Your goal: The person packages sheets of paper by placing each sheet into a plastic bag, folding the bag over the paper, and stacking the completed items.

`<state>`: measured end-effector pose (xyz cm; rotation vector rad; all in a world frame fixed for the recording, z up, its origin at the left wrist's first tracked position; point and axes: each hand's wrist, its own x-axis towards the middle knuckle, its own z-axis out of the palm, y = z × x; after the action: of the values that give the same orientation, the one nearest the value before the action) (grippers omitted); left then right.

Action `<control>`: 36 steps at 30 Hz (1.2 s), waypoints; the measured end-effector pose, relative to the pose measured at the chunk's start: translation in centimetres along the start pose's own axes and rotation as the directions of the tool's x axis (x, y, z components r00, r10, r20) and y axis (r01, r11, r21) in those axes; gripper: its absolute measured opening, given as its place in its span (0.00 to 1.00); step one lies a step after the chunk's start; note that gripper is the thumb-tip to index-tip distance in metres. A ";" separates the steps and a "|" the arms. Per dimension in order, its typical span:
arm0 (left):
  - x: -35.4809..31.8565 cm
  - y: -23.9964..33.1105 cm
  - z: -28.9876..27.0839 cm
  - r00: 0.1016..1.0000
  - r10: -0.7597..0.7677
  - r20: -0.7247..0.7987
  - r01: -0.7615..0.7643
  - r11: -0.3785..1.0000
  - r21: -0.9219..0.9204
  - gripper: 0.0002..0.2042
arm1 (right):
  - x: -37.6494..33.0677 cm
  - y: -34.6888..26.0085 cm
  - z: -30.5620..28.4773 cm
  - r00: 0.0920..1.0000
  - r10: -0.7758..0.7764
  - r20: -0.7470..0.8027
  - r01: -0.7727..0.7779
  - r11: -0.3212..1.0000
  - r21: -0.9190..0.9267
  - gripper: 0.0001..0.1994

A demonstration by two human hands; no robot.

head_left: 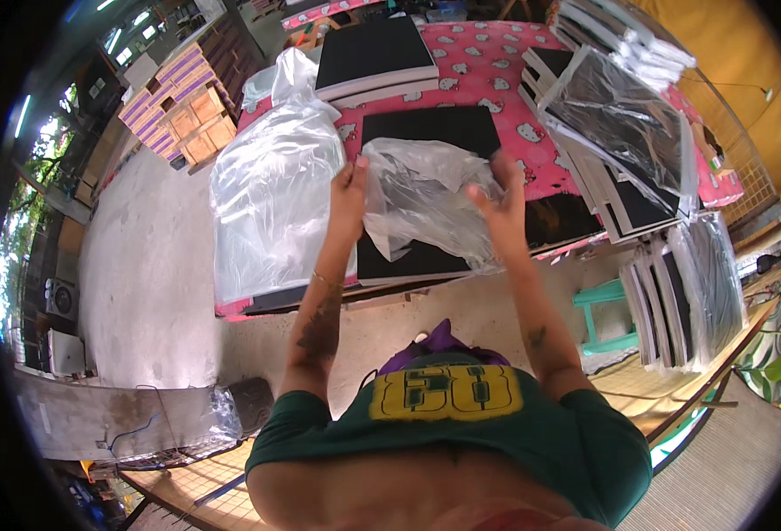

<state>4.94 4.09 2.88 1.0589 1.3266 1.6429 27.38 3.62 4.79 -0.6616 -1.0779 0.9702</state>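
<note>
Clear, crinkly plastic bag [426, 199] hangs above the black board [430, 190], my left hand [349, 190] and right hand [499, 202] pinched shut on its upper edges; it looks light, limp, slippery, so I'd grip the rim. Left of the board lies a bag pile [271, 199].

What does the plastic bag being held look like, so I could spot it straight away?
Find the pink patterned table. Above its near edge, over a black flat panel, both hands hold up a crumpled clear plastic bag. Unlike the bigger bag pile lying to its left, it is lifted off the table.
</note>
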 end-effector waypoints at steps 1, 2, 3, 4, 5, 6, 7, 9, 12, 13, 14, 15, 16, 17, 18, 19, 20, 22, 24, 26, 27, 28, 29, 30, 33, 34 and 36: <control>0.3 1.3 0.8 0.996 -0.085 0.021 0.086 0.994 -0.070 0.14 | 1.7 2.2 -1.0 0.996 -0.071 -0.057 0.064 0.990 -0.122 0.11; 0.5 2.0 1.3 0.985 -0.166 0.040 0.170 0.976 -0.138 0.14 | 3.2 4.0 -2.3 0.997 -0.034 0.067 0.047 0.979 -0.197 0.11; 1.0 1.7 1.1 0.975 -0.199 0.101 0.206 0.976 -0.067 0.13 | 4.6 5.9 -3.4 0.981 0.005 0.192 0.048 0.962 -0.270 0.10; 1.9 1.4 0.2 0.962 -0.225 0.155 0.228 0.974 0.004 0.13 | 6.4 7.3 -4.8 0.873 0.154 0.463 -0.004 0.951 -0.309 0.09; 3.0 1.2 -0.9 0.944 -0.256 0.207 0.246 0.966 0.075 0.13 | 8.2 8.2 -5.7 0.671 0.293 0.681 -0.040 0.932 -0.361 0.09; 4.1 1.0 -2.6 0.950 -0.255 0.179 0.212 0.950 0.228 0.14 | 9.6 7.7 -5.7 0.688 0.365 0.627 -0.216 0.928 -0.303 0.08; 5.1 0.8 -4.3 0.946 -0.262 0.189 0.214 0.946 0.243 0.14 | 11.1 6.9 -5.8 0.690 0.442 0.573 -0.383 0.895 -0.230 0.08; 7.0 0.6 -6.2 0.933 -0.274 0.231 0.209 0.940 0.270 0.14 | 13.0 6.5 -7.2 0.727 0.489 0.482 -0.564 0.825 0.014 0.13; 7.6 1.2 -7.6 0.961 -0.262 0.091 0.218 0.916 0.337 0.14 | 11.8 3.0 -5.0 0.670 0.608 0.426 -0.718 0.677 0.163 0.25; 7.9 1.6 -7.4 0.969 -0.243 0.039 0.217 0.919 0.328 0.15 | 10.4 2.9 -4.6 0.602 0.593 0.535 -0.723 0.689 0.049 0.23; 8.7 0.9 -6.0 0.971 -0.239 0.015 0.222 0.923 0.315 0.16 | 9.2 3.6 -5.5 0.531 0.593 0.605 -0.710 0.702 -0.064 0.22; 9.3 0.2 -4.7 0.972 -0.235 -0.011 0.227 0.926 0.302 0.16 | 8.3 4.5 -6.3 0.449 0.597 0.665 -0.682 0.709 -0.176 0.21; 8.0 1.3 -5.8 0.982 0.065 -0.176 0.043 0.834 0.550 0.16 | 7.3 5.0 -5.1 0.495 0.601 0.628 -0.687 0.713 -0.141 0.19; 7.2 1.9 -5.0 0.905 0.367 -0.216 -0.078 0.642 0.763 0.17 | 6.6 5.9 -4.8 0.558 0.617 0.555 -0.685 0.720 -0.112 0.18; 6.4 2.3 -4.0 0.755 0.635 -0.160 -0.121 0.375 0.919 0.17 | 5.9 6.6 -4.6 0.615 0.629 0.476 -0.680 0.729 -0.084 0.17; 3.9 4.7 -0.4 0.506 0.860 -0.070 -0.387 0.299 0.872 0.15 | 5.7 7.2 -5.3 0.678 0.584 0.446 -0.660 0.751 0.018 0.16; 1.5 3.4 1.0 0.707 0.693 -0.139 -0.417 0.568 0.709 0.12 | 4.9 7.6 -5.1 0.729 0.534 0.429 -0.632 0.766 0.119 0.15; -3.3 -1.4 2.8 0.876 0.423 0.229 -0.480 0.727 0.491 0.10 | 2.0 6.0 -2.4 0.763 0.490 0.422 -0.629 0.714 0.308 0.15; -6.2 -2.0 6.5 0.965 0.196 0.175 -0.241 0.927 0.288 0.07 | 0.6 6.0 -1.7 0.746 0.489 0.452 -0.657 0.651 0.380 0.16; -5.4 -1.9 4.7 0.935 0.216 0.281 -0.297 0.910 0.288 0.04 | -0.3 4.2 -1.1 0.757 0.495 0.428 -0.646 0.664 0.377 0.16; -5.1 -1.8 4.4 0.939 0.228 0.259 -0.314 0.875 0.369 0.04 | -0.2 4.2 -1.8 0.765 0.502 0.404 -0.640 0.661 0.392 0.16; -4.8 -1.5 3.5 0.925 0.295 0.241 -0.363 0.872 0.328 0.04 | -0.1 3.7 -2.5 0.754 0.487 0.440 -0.652 0.632 0.419 0.16; -3.8 -2.0 2.0 0.946 0.296 0.129 -0.319 0.918 0.236 0.04 | -0.1 3.0 -3.0 0.739 0.468 0.485 -0.669 0.599 0.440 0.16; -3.0 -1.1 1.2 0.946 0.320 0.049 -0.314 0.867 0.388 0.05 | -0.1 2.4 -3.9 0.764 0.443 0.469 -0.636 0.642 0.429 0.18; -2.5 -0.1 1.5 0.920 0.387 0.053 -0.385 0.874 0.295 0.06 | -0.5 1.1 -4.0 0.768 0.395 0.504 -0.608 0.694 0.384 0.22; -3.7 0.4 2.9 0.943 0.312 0.115 -0.332 0.871 0.362 0.05 | -0.7 0.6 -3.6 0.745 0.403 0.531 -0.633 0.679 0.372 0.23; -4.7 -0.7 3.1 0.906 0.402 0.136 -0.417 0.784 0.460 0.06 | 0.2 -0.5 -4.2 0.767 0.367 0.526 -0.629 0.593 0.503 0.24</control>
<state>9.57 0.95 1.86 1.7715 1.6143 1.6178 31.48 3.58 3.84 -0.1732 -0.7647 1.9451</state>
